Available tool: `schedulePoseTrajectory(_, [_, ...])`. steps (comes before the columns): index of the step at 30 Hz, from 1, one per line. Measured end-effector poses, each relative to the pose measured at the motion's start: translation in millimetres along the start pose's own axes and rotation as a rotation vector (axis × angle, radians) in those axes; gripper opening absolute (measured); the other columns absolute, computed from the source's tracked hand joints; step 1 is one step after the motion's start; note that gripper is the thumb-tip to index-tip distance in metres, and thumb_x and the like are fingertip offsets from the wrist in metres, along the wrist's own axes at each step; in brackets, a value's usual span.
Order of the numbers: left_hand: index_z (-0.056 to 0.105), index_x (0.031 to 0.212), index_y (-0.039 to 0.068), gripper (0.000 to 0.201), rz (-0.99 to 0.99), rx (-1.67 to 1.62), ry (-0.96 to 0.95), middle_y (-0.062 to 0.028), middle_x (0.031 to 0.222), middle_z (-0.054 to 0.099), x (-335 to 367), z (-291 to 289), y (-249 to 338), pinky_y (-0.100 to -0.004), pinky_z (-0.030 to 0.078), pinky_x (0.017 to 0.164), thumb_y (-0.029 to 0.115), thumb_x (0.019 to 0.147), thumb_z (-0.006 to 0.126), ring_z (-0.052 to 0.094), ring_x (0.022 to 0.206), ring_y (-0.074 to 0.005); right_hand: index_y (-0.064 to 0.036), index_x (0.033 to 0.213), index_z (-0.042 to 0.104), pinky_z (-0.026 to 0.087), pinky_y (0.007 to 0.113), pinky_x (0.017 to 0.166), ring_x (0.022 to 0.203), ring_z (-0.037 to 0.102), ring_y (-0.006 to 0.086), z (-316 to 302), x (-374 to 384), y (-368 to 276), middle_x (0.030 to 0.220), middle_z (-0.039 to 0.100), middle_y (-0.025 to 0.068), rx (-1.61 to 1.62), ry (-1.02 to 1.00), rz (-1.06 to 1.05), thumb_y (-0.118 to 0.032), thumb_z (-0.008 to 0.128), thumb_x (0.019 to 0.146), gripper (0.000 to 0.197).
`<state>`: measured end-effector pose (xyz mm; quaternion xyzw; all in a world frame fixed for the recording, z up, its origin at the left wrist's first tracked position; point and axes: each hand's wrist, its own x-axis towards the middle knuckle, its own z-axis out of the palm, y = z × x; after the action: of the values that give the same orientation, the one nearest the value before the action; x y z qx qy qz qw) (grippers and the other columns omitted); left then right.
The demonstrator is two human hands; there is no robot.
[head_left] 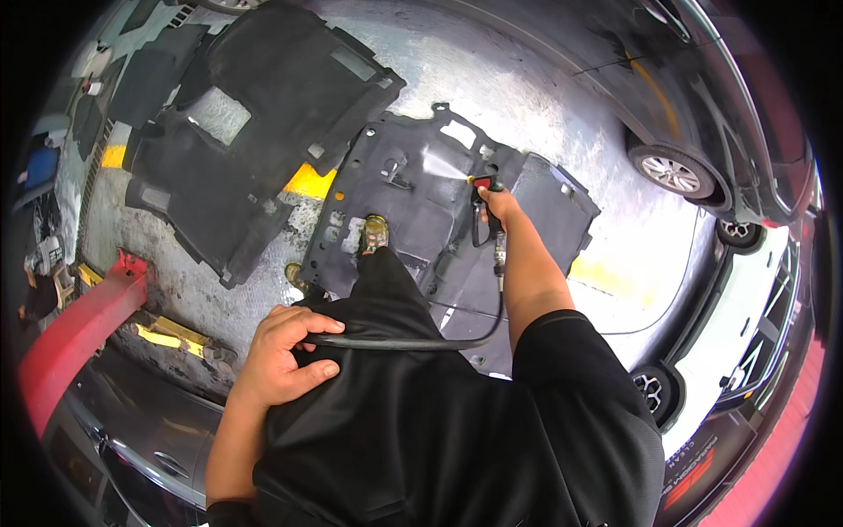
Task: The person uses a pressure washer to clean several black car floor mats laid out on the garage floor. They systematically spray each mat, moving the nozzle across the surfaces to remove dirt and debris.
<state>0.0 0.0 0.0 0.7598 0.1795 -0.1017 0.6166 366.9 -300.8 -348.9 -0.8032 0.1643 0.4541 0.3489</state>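
Note:
My right hand (500, 207) grips a black and red spray gun (482, 183) held over a dark grey moulded car floor carpet (351, 241). A white mist (445, 167) fans leftward from its nozzle. From the gun's metal fitting, a black hose (404, 343) curves down and across my thighs. At its visible left end my left hand (285, 356) has the hose between thumb and fingers; where it runs beyond the palm is hidden. One of my shoes (375, 234) stands on the carpet.
More dark carpet pieces (255, 97) lie at the far left. A red lift post arm (88, 325) and yellow-marked lift pads (171, 335) are at left. A dark car (606, 61) stands at the upper right, a white vehicle (702, 351) at right and a grey car (167, 430) behind left.

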Motion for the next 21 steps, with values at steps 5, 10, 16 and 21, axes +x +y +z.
schedulePoseTrajectory(5, [0.072,0.107,0.009,0.042,0.037,0.047,0.029,-0.0039,0.088,0.068,-5.7,-12.4,-7.5,-0.0316,0.048,0.070,0.024,0.070,0.084,0.059,0.076,-0.0195,0.0005,0.120,0.055,0.047,0.037,0.047,0.046,0.058,0.0199,25.0,-7.7,-37.2,0.065,0.062,0.0104,0.048,0.098,-0.088,-0.030,0.072,0.094,0.044])
schedulePoseTrajectory(10, [0.072,0.107,0.008,0.042,0.004,-0.028,0.079,-0.0038,0.088,0.068,-19.5,-6.7,-12.2,-0.0312,0.048,0.070,0.026,0.071,0.083,0.059,0.076,-0.0192,-0.0004,0.116,0.057,0.045,0.036,0.047,0.044,0.056,0.0197,26.9,-15.5,-39.6,0.068,0.064,0.0104,-0.061,0.149,-0.072,-0.030,0.073,0.094,0.040])
schedulePoseTrajectory(16, [0.072,0.109,0.008,0.042,0.041,-0.043,0.083,-0.0047,0.092,0.069,-28.7,-10.0,-17.3,-0.0300,0.050,0.067,0.028,0.073,0.082,0.059,0.080,-0.0202,-0.0027,0.101,0.064,0.051,0.036,0.049,0.051,0.059,0.0197,15.9,-15.0,-17.0,0.072,0.062,0.0096,-0.210,-0.207,0.087,-0.035,0.067,0.098,0.033])
schedulePoseTrajectory(21, [0.072,0.110,0.008,0.043,0.030,-0.075,0.097,-0.0049,0.094,0.069,-46.0,-16.1,-22.8,-0.0300,0.051,0.067,0.029,0.074,0.082,0.059,0.083,-0.0202,-0.0048,0.100,0.066,0.057,0.036,0.053,0.053,0.060,0.0181,11.6,-40.2,15.7,0.073,0.063,0.0077,-0.228,-0.114,0.238,-0.040,0.067,0.098,0.036])
